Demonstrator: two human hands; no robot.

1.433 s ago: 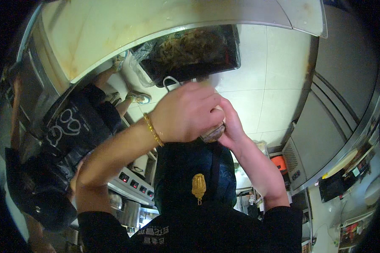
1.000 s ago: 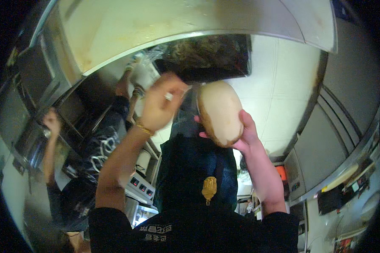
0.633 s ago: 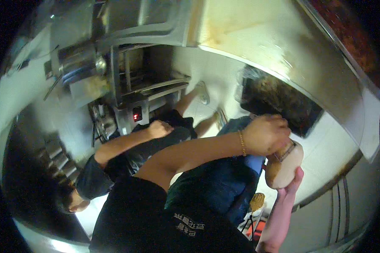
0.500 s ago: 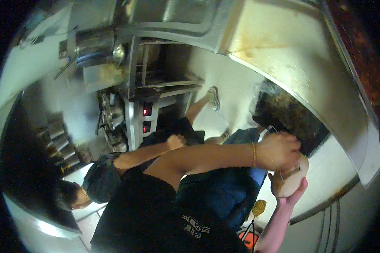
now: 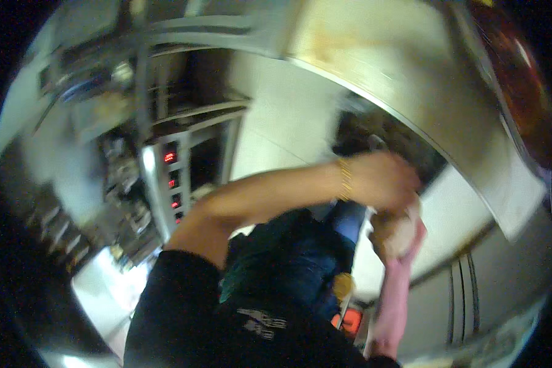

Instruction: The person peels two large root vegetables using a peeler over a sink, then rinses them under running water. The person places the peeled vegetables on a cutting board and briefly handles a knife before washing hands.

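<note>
On the left we are seeing a metal control panel [image 5: 170, 184] with red lit displays, standing beyond our bare forearm [image 5: 270, 193]. That forearm is stretching across toward the right, with a gold bracelet [image 5: 345, 179] circling the wrist. Below the wrist, farther toward us, an orange object [image 5: 351, 319] is showing, too blurred for us to name.

Next along, our left hand [image 5: 385, 179] is bending over the top of a rounded vegetable [image 5: 400, 232]. Its fingers are curling, but blur is hiding what lies inside them; we cannot tell whether they are gripping a tool or only pressing. A small pale loop [image 5: 377, 142] is jutting past the knuckles, and it may belong to such a tool. Just beyond, a dark tray [image 5: 434, 167] is sitting on the floor, partly under the counter edge.

The vegetable itself is resting between our two hands, brown on its left side and pale on its right. Our right hand [image 5: 418, 238] is grasping it from below and the right, fingers wrapping its side.

We are judging the step to be stripping the brown skin, partly done. The next stroke is calling for a steady right-hand hold, fingers staying clear, and a turn bringing brown skin uppermost.
</note>
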